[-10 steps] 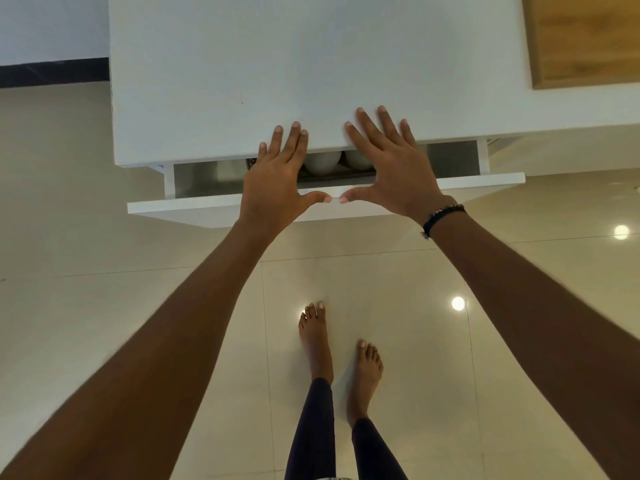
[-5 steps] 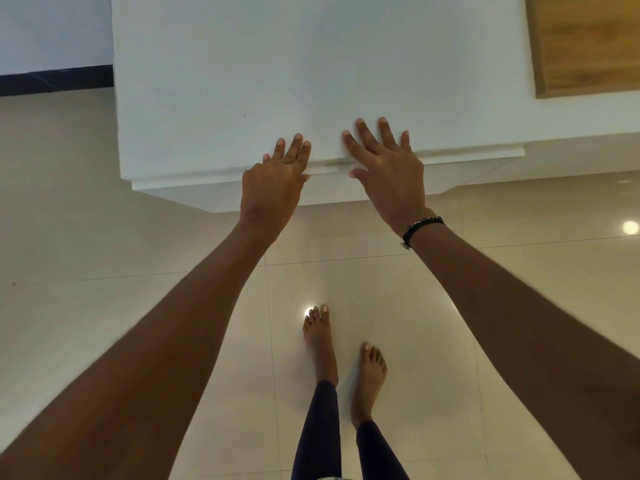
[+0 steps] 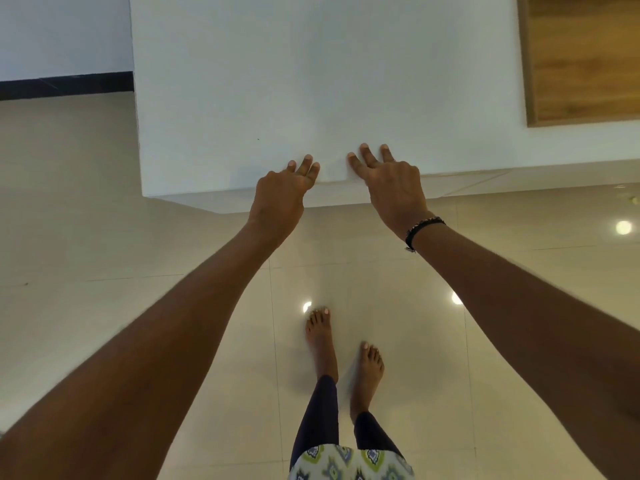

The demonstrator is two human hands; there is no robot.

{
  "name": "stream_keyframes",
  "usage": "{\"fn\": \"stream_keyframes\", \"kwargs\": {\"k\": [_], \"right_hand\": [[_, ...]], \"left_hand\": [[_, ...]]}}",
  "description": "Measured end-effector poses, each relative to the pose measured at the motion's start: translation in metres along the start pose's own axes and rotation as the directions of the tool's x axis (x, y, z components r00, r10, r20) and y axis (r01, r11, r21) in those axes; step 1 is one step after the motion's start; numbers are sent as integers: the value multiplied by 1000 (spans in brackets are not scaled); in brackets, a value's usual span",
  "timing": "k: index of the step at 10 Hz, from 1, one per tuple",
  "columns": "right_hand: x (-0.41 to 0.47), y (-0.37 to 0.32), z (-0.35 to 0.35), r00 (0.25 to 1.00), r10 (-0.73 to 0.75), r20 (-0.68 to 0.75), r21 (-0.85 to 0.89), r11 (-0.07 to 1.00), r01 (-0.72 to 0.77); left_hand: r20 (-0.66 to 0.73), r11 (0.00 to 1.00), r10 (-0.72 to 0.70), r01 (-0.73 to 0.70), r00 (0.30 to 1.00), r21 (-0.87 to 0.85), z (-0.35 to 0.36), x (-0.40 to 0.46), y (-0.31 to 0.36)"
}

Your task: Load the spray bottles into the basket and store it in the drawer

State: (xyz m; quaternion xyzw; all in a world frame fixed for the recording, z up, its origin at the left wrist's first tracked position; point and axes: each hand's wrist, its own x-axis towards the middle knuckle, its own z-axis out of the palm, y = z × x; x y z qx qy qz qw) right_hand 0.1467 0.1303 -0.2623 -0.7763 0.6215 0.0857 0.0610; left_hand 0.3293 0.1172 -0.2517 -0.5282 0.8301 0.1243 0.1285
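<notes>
The drawer (image 3: 235, 199) sits pushed in under the white counter top (image 3: 311, 81), with only a thin strip of its white front showing below the edge. My left hand (image 3: 282, 194) and my right hand (image 3: 391, 183) rest side by side on the counter's front edge, fingers spread and holding nothing. The basket and the spray bottles are hidden from view.
A wooden board (image 3: 585, 57) lies at the counter's far right. Glossy beige floor tiles (image 3: 104, 220) surround the counter, with my bare feet (image 3: 343, 344) a short step back from it. A dark skirting strip (image 3: 65, 84) runs along the wall at upper left.
The drawer was open a second ago with white rounded items showing inside. Both hands pushed its front in, and it has slid under the counter.
</notes>
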Motion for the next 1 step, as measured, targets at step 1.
{"fn": "stream_keyframes", "kwargs": {"k": [1], "right_hand": [[2,4,-6,998,-58,40,-68,996,60]], "left_hand": [[84,998,50,-53,995,30,-13,1,0]]}}
